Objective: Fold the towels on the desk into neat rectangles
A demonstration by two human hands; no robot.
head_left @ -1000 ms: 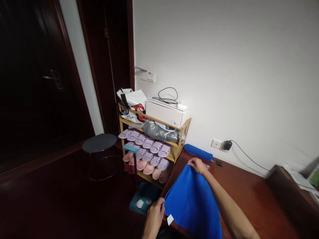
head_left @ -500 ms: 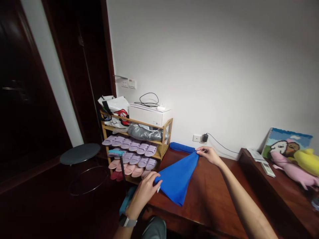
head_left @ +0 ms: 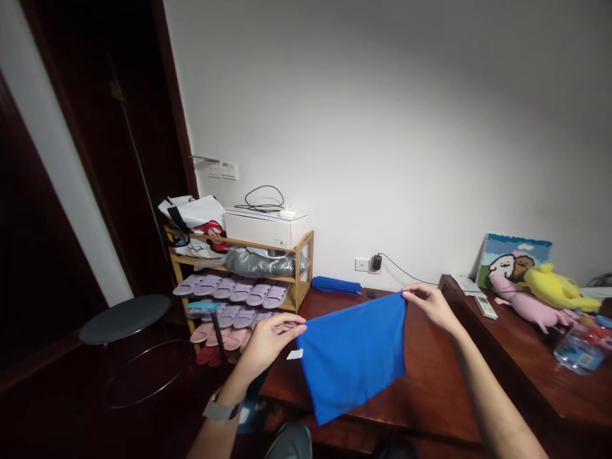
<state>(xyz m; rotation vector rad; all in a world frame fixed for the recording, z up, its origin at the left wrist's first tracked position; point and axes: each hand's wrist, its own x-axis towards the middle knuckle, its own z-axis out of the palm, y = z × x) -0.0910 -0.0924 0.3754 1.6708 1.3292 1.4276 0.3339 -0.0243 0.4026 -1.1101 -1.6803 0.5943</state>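
A blue cloth [head_left: 356,357] hangs spread out between my two hands, above the brown wooden table [head_left: 437,376]. My left hand [head_left: 275,341] pinches its upper left corner between thumb and fingers, and a small white tag sticks out from the edge just below. At the upper right corner, my right hand [head_left: 430,305] has the cloth pinched the same way. The top edge is pulled nearly straight, sloping up to the right, while the lower edge hangs free. At the back of the table, by the wall, lies a folded blue bundle [head_left: 337,285].
A wooden shoe rack [head_left: 303,280] with several slippers stands left, a white box [head_left: 261,226] on top. Further left is a round stool [head_left: 127,319]. On the raised right ledge are plush toys [head_left: 530,306], a remote [head_left: 486,307] and a plastic jar [head_left: 581,347].
My hands have moved apart and the cloth has opened from a narrow, slanted triangle into a wide hanging sheet. My left hand has risen. The view has turned to the right.
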